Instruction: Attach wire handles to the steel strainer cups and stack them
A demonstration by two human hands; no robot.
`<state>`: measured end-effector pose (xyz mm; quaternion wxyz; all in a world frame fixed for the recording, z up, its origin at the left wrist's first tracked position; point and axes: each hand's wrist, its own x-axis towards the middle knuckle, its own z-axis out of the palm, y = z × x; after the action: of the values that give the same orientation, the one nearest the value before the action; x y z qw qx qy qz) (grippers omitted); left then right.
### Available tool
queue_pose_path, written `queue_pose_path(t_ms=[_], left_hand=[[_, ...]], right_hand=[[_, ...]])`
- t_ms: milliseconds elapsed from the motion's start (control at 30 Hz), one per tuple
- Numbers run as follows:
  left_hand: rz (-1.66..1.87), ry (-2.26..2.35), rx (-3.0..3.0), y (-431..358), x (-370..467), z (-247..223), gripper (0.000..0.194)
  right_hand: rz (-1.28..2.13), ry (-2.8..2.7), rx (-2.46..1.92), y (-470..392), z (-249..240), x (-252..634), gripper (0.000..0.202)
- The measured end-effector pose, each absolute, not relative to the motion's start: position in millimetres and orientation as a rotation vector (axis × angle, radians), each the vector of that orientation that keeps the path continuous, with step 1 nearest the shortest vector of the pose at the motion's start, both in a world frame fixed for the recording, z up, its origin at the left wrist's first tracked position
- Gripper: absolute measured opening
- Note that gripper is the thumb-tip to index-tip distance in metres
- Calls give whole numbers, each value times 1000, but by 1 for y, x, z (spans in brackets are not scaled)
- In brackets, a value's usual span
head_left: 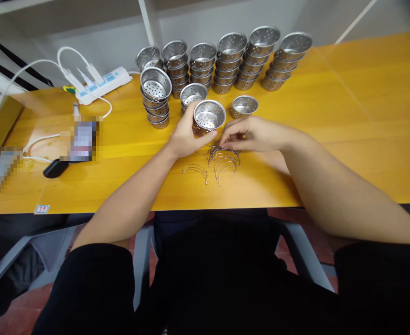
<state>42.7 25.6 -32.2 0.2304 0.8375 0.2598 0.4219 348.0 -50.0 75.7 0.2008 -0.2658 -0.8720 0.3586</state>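
My left hand (186,135) is closed round the side of a perforated metal strainer cup (210,116), its open top tilted toward me. Just right of it, my right hand (247,133) pinches a curved wire handle (216,150) between thumb and fingertips, low over a small pile of such wires. More loose curved wires (226,163) lie on the table in front of the cup, with a few others (196,170) a little to the left. A single strainer cup (244,107) stands behind my right hand. Another cup (193,94) is partly hidden behind my left hand.
Several tall stacks of strainer cups (231,56) line the back of the yellow table (358,153). One nearer stack (156,100) rises left of my hands. A white power strip (103,86) with cables, a phone (82,141) and a black object (56,168) lie on the left.
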Motion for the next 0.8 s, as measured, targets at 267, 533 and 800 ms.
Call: queue_pose_path(t_ms=[267, 533, 800], left_hand=[[1211, 701, 2293, 26, 41, -31, 108], [1161, 703, 2334, 25, 40, -23, 114], [1202, 638, 2291, 24, 39, -26, 108]], right_hand=[[975, -2439, -704, -49, 77, 348, 38], [1133, -2333, -866, -55, 83, 352, 48], [1279, -1895, -807, -64, 93, 346, 57]])
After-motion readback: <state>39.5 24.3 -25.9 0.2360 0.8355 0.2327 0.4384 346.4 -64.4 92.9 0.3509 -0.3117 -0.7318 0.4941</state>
